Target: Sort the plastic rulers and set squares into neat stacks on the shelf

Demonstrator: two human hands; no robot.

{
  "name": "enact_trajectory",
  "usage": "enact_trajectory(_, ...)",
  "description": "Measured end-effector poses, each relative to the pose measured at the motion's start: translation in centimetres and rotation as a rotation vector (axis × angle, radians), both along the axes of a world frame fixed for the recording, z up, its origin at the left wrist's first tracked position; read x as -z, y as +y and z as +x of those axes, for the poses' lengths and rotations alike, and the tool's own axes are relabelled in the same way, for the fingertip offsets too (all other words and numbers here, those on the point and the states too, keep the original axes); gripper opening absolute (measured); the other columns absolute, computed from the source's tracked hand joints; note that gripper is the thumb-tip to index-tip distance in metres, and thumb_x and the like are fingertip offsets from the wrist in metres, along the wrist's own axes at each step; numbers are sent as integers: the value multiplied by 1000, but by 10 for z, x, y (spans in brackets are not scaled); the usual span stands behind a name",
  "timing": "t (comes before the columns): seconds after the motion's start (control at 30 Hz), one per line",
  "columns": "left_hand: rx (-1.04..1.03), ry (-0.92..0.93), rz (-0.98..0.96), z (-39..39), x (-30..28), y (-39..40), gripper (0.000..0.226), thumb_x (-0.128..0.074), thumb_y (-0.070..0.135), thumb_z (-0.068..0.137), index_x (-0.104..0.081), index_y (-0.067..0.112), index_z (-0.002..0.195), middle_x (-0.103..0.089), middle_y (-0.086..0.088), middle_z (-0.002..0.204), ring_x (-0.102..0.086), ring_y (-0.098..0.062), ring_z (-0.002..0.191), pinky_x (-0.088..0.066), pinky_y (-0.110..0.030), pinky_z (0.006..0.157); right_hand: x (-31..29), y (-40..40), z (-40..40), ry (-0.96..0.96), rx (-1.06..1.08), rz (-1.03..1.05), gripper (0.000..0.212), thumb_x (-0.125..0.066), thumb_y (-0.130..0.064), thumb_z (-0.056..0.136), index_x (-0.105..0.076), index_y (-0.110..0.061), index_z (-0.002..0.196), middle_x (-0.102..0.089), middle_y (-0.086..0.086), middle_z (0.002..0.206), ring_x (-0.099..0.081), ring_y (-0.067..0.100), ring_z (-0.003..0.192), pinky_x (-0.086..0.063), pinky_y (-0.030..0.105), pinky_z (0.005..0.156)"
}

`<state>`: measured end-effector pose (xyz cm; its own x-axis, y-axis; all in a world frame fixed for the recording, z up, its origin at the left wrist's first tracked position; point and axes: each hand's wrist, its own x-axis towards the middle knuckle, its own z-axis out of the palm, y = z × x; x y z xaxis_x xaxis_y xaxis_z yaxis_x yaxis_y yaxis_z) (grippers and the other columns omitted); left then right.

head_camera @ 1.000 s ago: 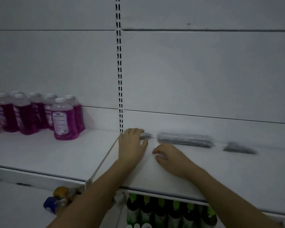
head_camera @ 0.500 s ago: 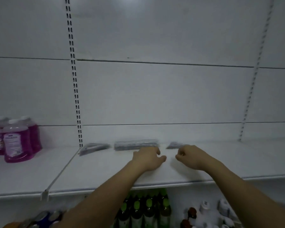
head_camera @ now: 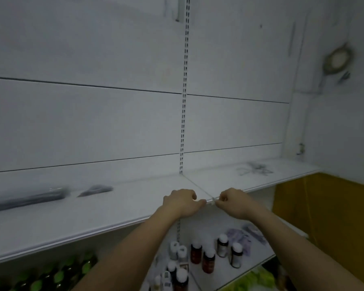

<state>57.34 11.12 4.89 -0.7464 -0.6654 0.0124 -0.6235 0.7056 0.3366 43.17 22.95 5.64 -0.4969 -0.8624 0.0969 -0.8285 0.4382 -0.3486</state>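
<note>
From my remote seat I saw both hands held over the front part of the white shelf [head_camera: 118,208], close together near the seam where two shelf boards met. The left hand [head_camera: 182,203] had its fingers curled under, the thumb tip reaching toward the seam; I could not make out anything in it. The right hand [head_camera: 232,203] was likewise curled, and its fingertips [head_camera: 218,203] seemed to pinch at something small and pale at the shelf's front edge, but blur kept me from telling what it was or whether it was truly gripped.

The task's things lay well away from both hands. A long dark stack of rulers [head_camera: 27,199] rested far to the left on the shelf, smeared by motion. Just to its right sat a smaller dark stack of set squares [head_camera: 96,190]. On the right board, near the back wall, lay a loose scatter of clear pieces [head_camera: 255,169], too faint to sort by shape.

Below the shelf stood green-capped bottles [head_camera: 72,274] on the left and small white-capped jars [head_camera: 208,255] on a lower shelf.
</note>
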Motion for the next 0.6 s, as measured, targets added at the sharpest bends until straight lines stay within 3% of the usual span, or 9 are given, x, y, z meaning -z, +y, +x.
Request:
enact_trajectory(0.13,58,-21,-43,-72,-4,29,62,-41,68,89,-51,28,135,-48,-3,143,-42,-26,129,-34,-42,101,4,35,-69,28,95,27,29,-54,-39,86,-55,-17,68,-61,2,74,-61,23,76,-45,31,66)
enact_trajectory(0.3,111,-28,-81,-151,7,38,57,-41,65,90,-54,28,131,-52,-4,136,-45,-27,124,-35,-42,97,22,48,-146,32,153,41,35,-51,-43,89,-65,-12,94,-67,6,93,-62,22,85,-50,34,74)
enact_trajectory(0.43,132,-8,-67,-220,23,21,57,-41,65,89,-55,29,130,-53,-3,136,-47,-26,123,-37,-42,98,32,38,-209,54,157,70,40,-50,-41,92,-65,-6,101,-67,12,99,-63,26,89,-50,37,77)
enact_trajectory(0.6,122,104,-29,-315,37,-18,55,-41,66,89,-56,31,128,-54,0,136,-48,-24,124,-37,-42,99,41,15,-293,80,193,92,35,-48,-50,90,-63,-21,101,-65,1,104,-60,19,92,-52,37,82)
